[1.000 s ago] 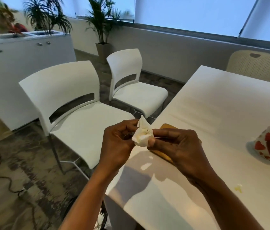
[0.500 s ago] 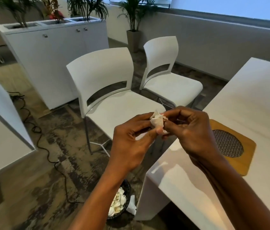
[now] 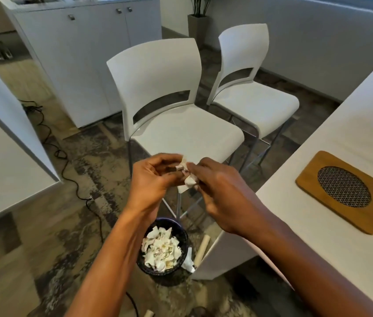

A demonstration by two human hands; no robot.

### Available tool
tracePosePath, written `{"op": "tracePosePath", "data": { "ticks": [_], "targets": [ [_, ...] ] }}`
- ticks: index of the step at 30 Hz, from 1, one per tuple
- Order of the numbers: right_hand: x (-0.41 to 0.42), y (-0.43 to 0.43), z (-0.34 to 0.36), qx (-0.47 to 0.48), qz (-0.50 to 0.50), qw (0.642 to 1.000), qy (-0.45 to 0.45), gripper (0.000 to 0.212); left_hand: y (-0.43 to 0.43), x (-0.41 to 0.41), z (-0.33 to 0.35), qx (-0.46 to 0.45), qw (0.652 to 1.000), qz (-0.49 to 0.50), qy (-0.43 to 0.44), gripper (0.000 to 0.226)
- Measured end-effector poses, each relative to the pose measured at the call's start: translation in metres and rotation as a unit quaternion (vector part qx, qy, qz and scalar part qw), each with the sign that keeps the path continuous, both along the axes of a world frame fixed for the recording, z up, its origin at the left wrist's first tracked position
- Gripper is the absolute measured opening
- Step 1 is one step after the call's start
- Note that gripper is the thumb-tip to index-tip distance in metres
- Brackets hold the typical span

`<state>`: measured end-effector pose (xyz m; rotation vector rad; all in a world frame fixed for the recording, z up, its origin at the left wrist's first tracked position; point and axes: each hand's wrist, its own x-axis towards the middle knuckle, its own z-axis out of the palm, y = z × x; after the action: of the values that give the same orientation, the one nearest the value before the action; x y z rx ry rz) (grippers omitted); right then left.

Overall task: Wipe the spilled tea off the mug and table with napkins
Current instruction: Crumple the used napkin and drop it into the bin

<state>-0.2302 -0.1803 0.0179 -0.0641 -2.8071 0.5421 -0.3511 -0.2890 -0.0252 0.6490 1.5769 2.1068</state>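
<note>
The person's left hand is up in front of the body, off the edge of the table and above the floor. Its fingers are curled in and its thumb and fingertips pinch one side of a crumpled napkin. The napkin is a small white wad, held in the air between the two hands. The right hand meets it from the other side, fingers bent close together and pinching the same wad, so neither hand is wide open.

I judge the napkin to be very light and soft. It folds under any pressure, and where it is damp it will tear easily and may stick to the skin. The best hold is a gentle pinch around the bulk of the wad, not on the loose corner that hangs under it, because a corner can rip off. I cannot tell from here how wet it is.

Just below the hands a small dark bin stands on the floor at the corner of the table. It is filled almost to the rim with used napkins, crumpled, white with some pale stains. One more piece of paper lies outside, against its wall, so I think a light wad dropped carelessly may miss or roll off the pile.

To the right is the white table, with a wooden trivet lying flat on it. The mug is not in view.
</note>
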Motion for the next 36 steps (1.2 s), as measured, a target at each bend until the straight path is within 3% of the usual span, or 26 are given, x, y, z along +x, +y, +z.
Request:
{"op": "tracePosePath", "data": {
  "ticks": [2, 7, 12, 15, 19, 22, 29, 33, 36],
  "targets": [
    [-0.006, -0.002, -0.006, -0.012, 0.012, 1.000, -0.016, 0.036, -0.007, -0.003, -0.009, -0.016, 0.999, -0.012, -0.032, 0.026],
    [-0.019, -0.010, -0.023, -0.087, -0.001, 0.996, 0.000, 0.007, -0.025, -0.007, -0.027, -0.044, 0.997, -0.040, -0.056, 0.027],
    [-0.033, -0.012, -0.035, -0.206, -0.065, 0.976, -0.020, 0.011, -0.048, -0.009, -0.036, -0.059, 0.992, -0.109, -0.035, 0.037],
    [-0.041, -0.014, -0.045, -0.319, -0.093, 0.941, -0.061, 0.014, -0.050, -0.005, -0.045, -0.083, 0.995, -0.053, 0.015, 0.033],
    [-0.044, -0.014, -0.052, -0.377, -0.095, 0.904, -0.177, 0.025, -0.049, -0.008, -0.076, -0.106, 0.994, 0.004, 0.038, 0.021],
    [-0.043, -0.007, -0.050, -0.339, -0.083, 0.906, -0.241, 0.042, -0.052, -0.019, -0.127, -0.201, 0.977, 0.062, 0.020, 0.020],
    [-0.040, 0.012, -0.037, -0.254, -0.066, 0.932, -0.248, 0.018, -0.056, -0.040, -0.244, -0.413, 0.897, 0.102, -0.122, 0.012],
    [-0.043, 0.007, -0.044, -0.230, -0.056, 0.933, -0.270, 0.016, -0.054, -0.042, -0.274, -0.445, 0.867, 0.084, -0.206, 0.038],
    [-0.041, 0.007, -0.046, -0.237, -0.052, 0.930, -0.275, 0.015, -0.051, -0.042, -0.286, -0.460, 0.859, 0.067, -0.214, 0.061]
  ]
}}
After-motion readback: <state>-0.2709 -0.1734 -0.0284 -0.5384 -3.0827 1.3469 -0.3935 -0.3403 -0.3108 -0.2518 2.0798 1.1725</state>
